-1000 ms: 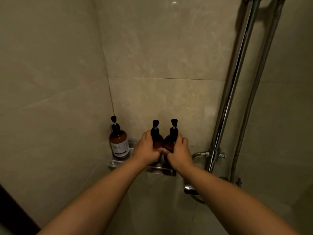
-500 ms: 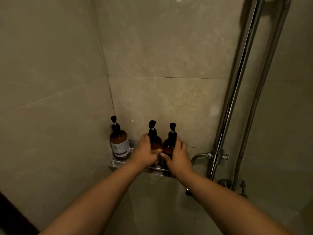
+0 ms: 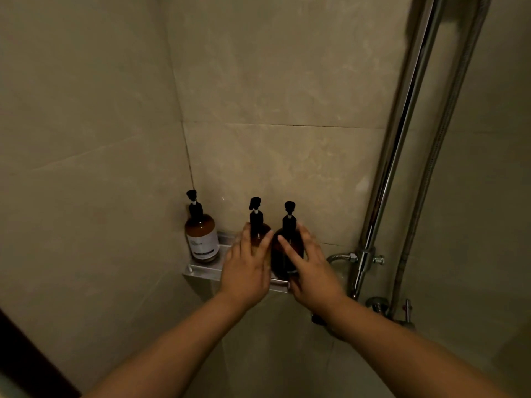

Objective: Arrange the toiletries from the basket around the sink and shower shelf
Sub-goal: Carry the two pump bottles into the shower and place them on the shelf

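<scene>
Our left hand point(image 3: 247, 268) has its fingers point(image 3: 249, 239) extended and spread loosely against the front of the middle pump bottle point(image 3: 258, 228); no closed grasp is visible. Our right hand point(image 3: 311, 271) likewise shows splayed fingers point(image 3: 287, 248) laid over the right pump bottle point(image 3: 284, 254), not wrapped around it. Both amber bottles stand upright, side by side, on the metal shower shelf point(image 3: 201, 270). A third pump bottle point(image 3: 202, 238), white-labelled, stands apart at the shelf's left end, in the tiled corner. The shower rail point(image 3: 402, 139) and hose point(image 3: 448, 124) run up the wall at right.
</scene>
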{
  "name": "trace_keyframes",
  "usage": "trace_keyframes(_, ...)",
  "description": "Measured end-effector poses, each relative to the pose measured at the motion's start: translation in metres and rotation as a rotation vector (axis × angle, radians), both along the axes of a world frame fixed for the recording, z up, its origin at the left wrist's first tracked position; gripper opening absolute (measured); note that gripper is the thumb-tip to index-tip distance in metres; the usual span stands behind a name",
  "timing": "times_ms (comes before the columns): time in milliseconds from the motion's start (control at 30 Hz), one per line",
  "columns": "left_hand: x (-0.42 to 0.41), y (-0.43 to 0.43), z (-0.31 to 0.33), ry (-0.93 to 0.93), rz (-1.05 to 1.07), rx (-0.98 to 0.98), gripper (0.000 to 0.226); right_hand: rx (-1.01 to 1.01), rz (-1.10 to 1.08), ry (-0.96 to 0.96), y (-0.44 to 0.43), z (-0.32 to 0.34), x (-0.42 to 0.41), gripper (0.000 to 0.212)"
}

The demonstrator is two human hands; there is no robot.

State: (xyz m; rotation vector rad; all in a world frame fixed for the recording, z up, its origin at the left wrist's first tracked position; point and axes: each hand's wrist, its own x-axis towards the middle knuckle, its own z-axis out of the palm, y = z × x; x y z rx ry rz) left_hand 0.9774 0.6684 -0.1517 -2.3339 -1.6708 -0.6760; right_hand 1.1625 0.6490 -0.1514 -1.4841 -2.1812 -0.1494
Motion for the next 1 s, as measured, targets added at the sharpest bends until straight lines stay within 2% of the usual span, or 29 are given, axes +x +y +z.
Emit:
trace_keyframes(133, 0.01, 0.006, 0.013, 0.114, 0.084, -0.092, 0.088, -0.041, -0.017, 0.072, 0.001, 0.004, -0.004, 0.108)
trace_keyframes(400, -0.022, 0.016, 0.016, 0.326, 0.047, -0.026, 0.102, -0.09, -0.092, 0.009, 0.013, 0.001, -0.025, 0.121)
trace_keyframes(667, -0.051, 0.026, 0.022, 0.394, 0.154, -0.088, 0.105, -0.074, -0.06, -0.035, 0.039, 0.007, -0.058, 0.103)
trace_keyframes(867, -0.071, 0.036, 0.027, 0.408, 0.169, -0.123, 0.111, -0.024, -0.046, -0.01, 0.052, 0.0, -0.078, 0.106)
trace_keyframes(1000, -0.073, 0.038, 0.025, 0.391, 0.167, -0.127, 0.111, -0.007, -0.077, 0.0, 0.053, -0.005, -0.081, 0.117)
